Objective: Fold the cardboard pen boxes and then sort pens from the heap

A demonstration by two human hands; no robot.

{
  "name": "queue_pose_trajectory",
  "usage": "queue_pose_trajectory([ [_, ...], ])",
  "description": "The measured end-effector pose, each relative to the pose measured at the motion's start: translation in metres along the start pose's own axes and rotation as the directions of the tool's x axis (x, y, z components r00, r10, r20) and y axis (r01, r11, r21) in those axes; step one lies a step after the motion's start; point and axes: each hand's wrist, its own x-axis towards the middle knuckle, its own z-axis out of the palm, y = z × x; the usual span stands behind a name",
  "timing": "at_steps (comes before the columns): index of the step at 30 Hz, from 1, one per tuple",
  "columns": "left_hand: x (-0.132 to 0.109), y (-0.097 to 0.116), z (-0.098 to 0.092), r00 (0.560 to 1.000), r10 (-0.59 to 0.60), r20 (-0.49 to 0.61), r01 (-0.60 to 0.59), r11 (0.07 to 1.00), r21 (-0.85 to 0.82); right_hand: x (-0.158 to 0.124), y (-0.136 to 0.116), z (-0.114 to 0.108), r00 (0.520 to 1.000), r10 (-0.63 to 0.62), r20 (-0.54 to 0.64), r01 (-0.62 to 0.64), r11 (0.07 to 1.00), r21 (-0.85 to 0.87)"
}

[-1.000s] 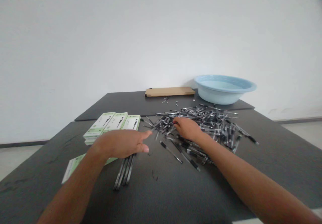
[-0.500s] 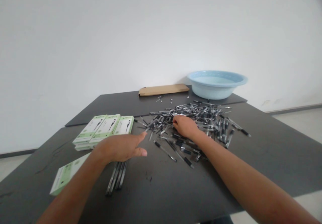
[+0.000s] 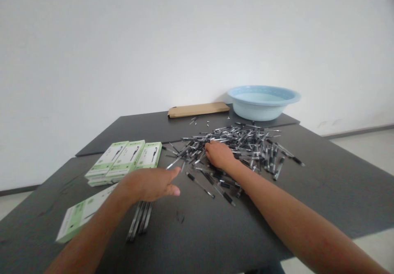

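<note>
My right hand point(image 3: 220, 155) rests in a wide pile of pens point(image 3: 246, 136), clear-barrelled with black grips. Its fingers are curled down among them, and the fingertips are hidden, so what they grip cannot be made out. My left hand point(image 3: 154, 183) hovers palm down, thumb and fingers apart, with nothing visible in it. Partly beneath it, a small row of pens point(image 3: 140, 220) lies side by side on the dark table point(image 3: 197, 245). One pen point(image 3: 176, 161) sticks out of the pile toward my left hand.
Green-and-white pen boxes point(image 3: 123, 159) are stacked at the left, with another box point(image 3: 81, 214) lying partly behind my left forearm. Toward the wall are a flat brown cardboard piece point(image 3: 198, 109), a light blue basin point(image 3: 261, 110) and some tiny loose parts point(image 3: 208, 123).
My right hand has shifted slightly left within the pile. A pen at the pile's left edge now reaches farther toward my left hand, which stays open. The view has moved a little.
</note>
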Motion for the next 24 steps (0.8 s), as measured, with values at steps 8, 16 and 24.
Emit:
queue_pose_trajectory([
  [8,-0.001,0.008,-0.002,1.000,0.002,0.028,-0.002,1.000,0.023,-0.014,-0.002,-0.018,0.996,0.016,-0.092,0.013,0.952,0.307],
  [16,0.001,0.013,-0.003,0.999,0.005,0.042,-0.006,0.999,0.032,-0.011,0.003,-0.003,0.999,-0.034,-0.030,0.045,0.734,0.678],
  [24,0.004,0.014,-0.003,1.000,0.005,0.027,-0.006,0.998,0.060,-0.020,-0.022,-0.002,0.977,-0.098,0.188,-0.186,0.026,0.982],
])
